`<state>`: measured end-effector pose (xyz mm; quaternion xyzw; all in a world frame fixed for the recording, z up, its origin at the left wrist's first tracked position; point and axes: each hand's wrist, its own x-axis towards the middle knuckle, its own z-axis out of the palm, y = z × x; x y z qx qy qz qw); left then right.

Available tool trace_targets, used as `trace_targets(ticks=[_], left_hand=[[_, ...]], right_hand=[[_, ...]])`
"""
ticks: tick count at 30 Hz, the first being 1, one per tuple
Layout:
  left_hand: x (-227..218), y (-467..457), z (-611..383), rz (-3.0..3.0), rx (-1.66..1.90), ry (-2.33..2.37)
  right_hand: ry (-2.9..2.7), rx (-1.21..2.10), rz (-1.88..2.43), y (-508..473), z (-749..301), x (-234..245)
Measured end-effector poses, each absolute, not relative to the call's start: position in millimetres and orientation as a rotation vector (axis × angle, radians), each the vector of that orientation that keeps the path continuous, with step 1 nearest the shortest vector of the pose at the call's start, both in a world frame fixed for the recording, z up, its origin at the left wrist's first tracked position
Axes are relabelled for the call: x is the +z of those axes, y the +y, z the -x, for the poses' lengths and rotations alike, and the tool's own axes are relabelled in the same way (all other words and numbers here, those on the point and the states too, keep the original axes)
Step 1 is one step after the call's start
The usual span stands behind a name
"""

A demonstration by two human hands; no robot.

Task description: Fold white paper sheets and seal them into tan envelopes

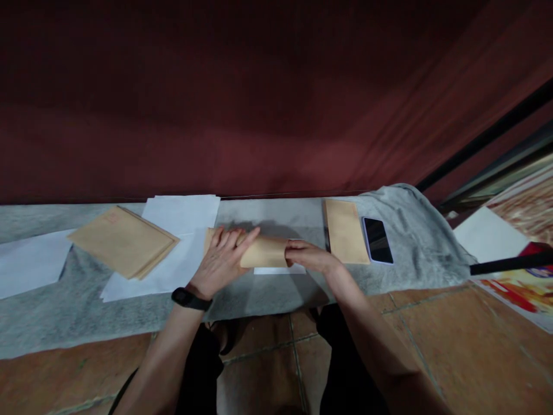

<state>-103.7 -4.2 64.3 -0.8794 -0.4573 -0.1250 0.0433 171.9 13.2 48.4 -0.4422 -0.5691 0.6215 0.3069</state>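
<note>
A brown paper envelope (265, 252) lies lengthwise in front of me, its right end bulging open. My left hand (224, 251), with a black band on the wrist, rests over the envelope's left part, fingers spread out. At the right end, my right hand (309, 255) has its fingers in the envelope's mouth and holds that edge; the fingertips are hidden. A white sheet of paper (276, 270) shows from beneath the envelope along its near side. Whether anything is inside the envelope I cannot tell.
Left of me, a small stack of brown envelopes (123, 239) lies partly on white sheets (185, 216), with more white paper (32, 259) further left. On the right are another brown envelope (347, 230) and a phone (378, 240). A grey cloth (415, 236) covers the narrow surface against a dark red backdrop (259, 115).
</note>
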Motion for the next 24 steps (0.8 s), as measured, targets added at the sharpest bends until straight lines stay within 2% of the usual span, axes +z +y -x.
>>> trace_targets(ticks=[2,4,8,10,12,18,24], left_hand=[[65,-1,121,2.598,-0.395,-1.515],[62,2,139,2.516,-0.378,-1.638],[53,4,154,2.537,-0.317,-1.761],[51,3,149,2.59,-0.314,-1.761],[52,2,140,2.628,-0.323,-1.738],[55,2,130,2.639,-0.344,-1.727],[51,6,138,2.65,-0.344,-1.765]], right_hand=[[-1.384,1.655,1.126,21,-184,48],[-1.286,1.477,1.334,20,-196,44],[-1.737,0.766,2.017,-2,-192,28],[-1.919,0.419,2.193,-14,-179,23],[-2.011,0.27,2.26,-21,-165,23],[-1.94,0.424,2.334,-15,-160,31],[-1.814,0.708,2.042,2,-178,18]])
